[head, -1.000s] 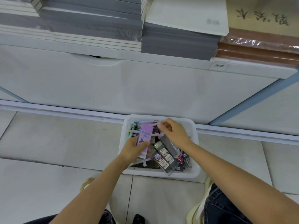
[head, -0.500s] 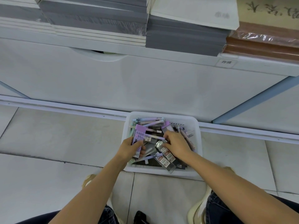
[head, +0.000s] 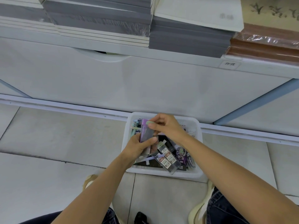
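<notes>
The left hand (head: pixel 137 147) grips the purple packs (head: pixel 146 133) over the white basket (head: pixel 161 172) on the floor (head: pixel 64 135), long side pointing away. The right hand (head: pixel 168 126) pinches a green-topped case (head: pixel 149 123) at their far end

Both our bare forearms stretched forward and down, converging. Our left hand (head: pixel 139 147) gripped purple pack (head: pixel 146 133) — fingers curled behind it, thumb across its face. Our right hand (head: pixel 168 128) sat just above left, wrist bent — thumb and forefinger pinched green cap (head: pixel 149 123). Hands nearly touched.
</notes>
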Tool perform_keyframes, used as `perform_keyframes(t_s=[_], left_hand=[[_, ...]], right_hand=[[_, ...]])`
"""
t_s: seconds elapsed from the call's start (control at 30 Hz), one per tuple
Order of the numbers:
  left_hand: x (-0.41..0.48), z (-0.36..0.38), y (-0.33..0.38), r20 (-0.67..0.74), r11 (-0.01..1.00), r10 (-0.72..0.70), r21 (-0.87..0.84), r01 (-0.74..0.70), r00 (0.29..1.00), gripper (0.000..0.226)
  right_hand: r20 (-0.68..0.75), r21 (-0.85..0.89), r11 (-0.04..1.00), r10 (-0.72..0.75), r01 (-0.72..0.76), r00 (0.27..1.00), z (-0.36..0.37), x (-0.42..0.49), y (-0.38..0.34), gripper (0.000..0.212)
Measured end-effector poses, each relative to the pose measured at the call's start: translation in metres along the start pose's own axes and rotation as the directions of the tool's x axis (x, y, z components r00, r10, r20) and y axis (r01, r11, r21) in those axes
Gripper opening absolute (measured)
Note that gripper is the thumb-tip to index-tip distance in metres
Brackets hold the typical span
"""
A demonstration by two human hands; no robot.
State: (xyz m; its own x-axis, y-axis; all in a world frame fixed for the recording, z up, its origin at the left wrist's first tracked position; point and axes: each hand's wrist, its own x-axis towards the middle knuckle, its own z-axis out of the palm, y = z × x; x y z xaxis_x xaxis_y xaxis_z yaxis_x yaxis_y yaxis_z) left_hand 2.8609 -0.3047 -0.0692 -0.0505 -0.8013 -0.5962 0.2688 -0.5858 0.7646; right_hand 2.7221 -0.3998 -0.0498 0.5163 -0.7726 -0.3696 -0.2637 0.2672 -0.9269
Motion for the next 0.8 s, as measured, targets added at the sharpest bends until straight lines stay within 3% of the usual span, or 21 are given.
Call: perform_keyframes(t_s=[0.07, 0.13, 0.2, 0.3, 0.37, 0.47, 0.67, 0.8], left_hand=[[-0.001, -0.005, -0.001, -0.079, 1.0, 0.009, -0.002, -0.009, 0.997, 0.02], [-0.001, -0.016, -0.002, -0.204, 1.0, 0.013, 0.006, -0.012, 0.979, 0.014], [-0.002, -0.029, -0.003, -0.321, 0.999, 0.031, -0.013, -0.037, 0.946, 0.012], [-0.005, -0.045, -0.002, -0.407, 0.993, 0.081, -0.05, -0.11, 0.91, 0.005], [-0.007, -0.051, -0.002, -0.426, 0.991, 0.095, -0.049, -0.128, 0.9, 0.005], [-0.009, -0.055, -0.005, -0.429, 0.994, 0.086, -0.031, -0.11, 0.899, 0.006], [-0.008, -0.058, -0.007, -0.417, 0.996, 0.049, -0.045, -0.074, 0.908, 0.005], [-0.006, -0.057, -0.006, -0.392, 0.995, 0.019, -0.081, -0.055, 0.92, 0.014]], right_hand=[[-0.03, -0.079, 0.996, -0.05, 0.048, 0.998, 0.009, 0.005, 0.002, 0.01], [-0.117, -0.308, 0.944, -0.158, 0.115, 0.981, 0.009, 0.011, 0.007, 0.015], [-0.108, -0.501, 0.856, -0.202, 0.122, 0.973, 0.006, 0.017, 0.014, 0.024], [0.058, -0.8, 0.588, -0.121, 0.119, 0.991, 0.01, 0.026, 0.03, 0.046], [0.075, -0.9, 0.419, -0.124, 0.121, 0.989, 0.019, 0.031, 0.04, 0.055], [0.072, -0.941, 0.321, -0.124, 0.108, 0.99, 0.029, 0.039, 0.05, 0.056], [0.114, -0.923, 0.373, 0.028, 0.096, 0.993, 0.027, 0.044, 0.055, 0.03], [0.082, -0.793, 0.61, 0.107, -0.001, 0.991, 0.009, 0.037, 0.054, 0.028]])
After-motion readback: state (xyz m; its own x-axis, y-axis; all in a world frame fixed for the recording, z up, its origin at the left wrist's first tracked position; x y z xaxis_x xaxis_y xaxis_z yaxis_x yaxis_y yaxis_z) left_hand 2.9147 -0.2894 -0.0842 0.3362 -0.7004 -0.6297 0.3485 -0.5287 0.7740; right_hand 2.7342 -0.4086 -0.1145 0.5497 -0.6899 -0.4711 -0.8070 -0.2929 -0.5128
